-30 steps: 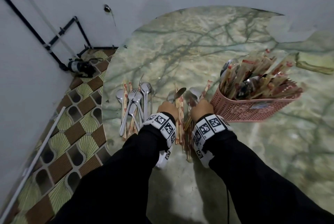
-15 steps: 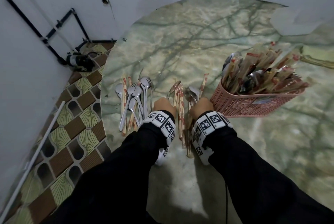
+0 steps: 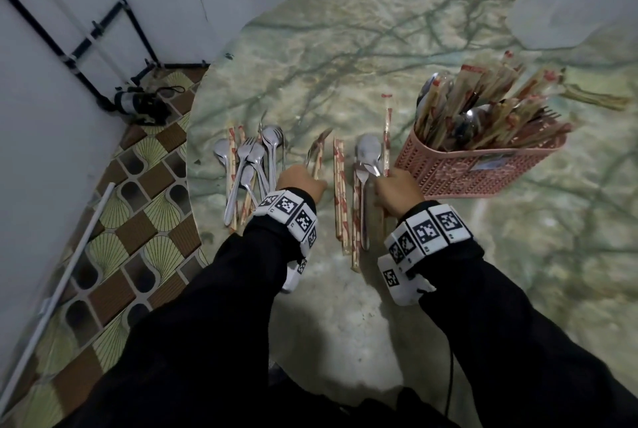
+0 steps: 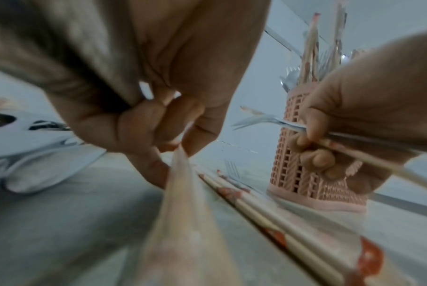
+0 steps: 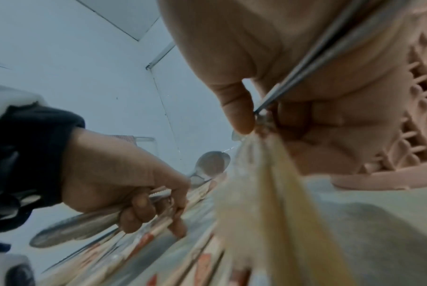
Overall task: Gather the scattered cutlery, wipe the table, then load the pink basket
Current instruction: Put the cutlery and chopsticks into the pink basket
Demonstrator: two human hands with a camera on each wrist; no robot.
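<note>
Pink basket [image 3: 473,174] sits mid-right of the head frame on the marble surface [image 3: 345,58], stuffed with wrapped chopsticks, spoons and forks standing up. My right hand [image 3: 397,191] is just left of the basket, fingers curled round a metal fork handle plus a wrapped chopstick pair; left wrist view shows the fork tines [image 4: 253,121] sticking out past my thumb, basket [image 4: 312,174] right behind. My left hand [image 3: 298,179] is at frame centre, clamped on a spoon [image 5: 68,230] and a wrapped chopstick pack [image 4: 183,222], fingertips down at the surface. Between my two hands lie more wrapped chopsticks [image 3: 340,193] in a row, and a spoon [image 3: 366,151] lying just ahead of the right hand. Left of my left hand, a pile of spoons and forks [image 3: 253,160] over more chopstick packs, near the surface's left edge. Upper right of the frame, beyond the basket, a yellowish cloth [image 3: 597,98]. Black sleeves and white tagged wristbands [image 3: 290,212] on both arms. Patterned floor tiles [image 3: 131,227] at lower left, black pipes on the wall upper left.
</note>
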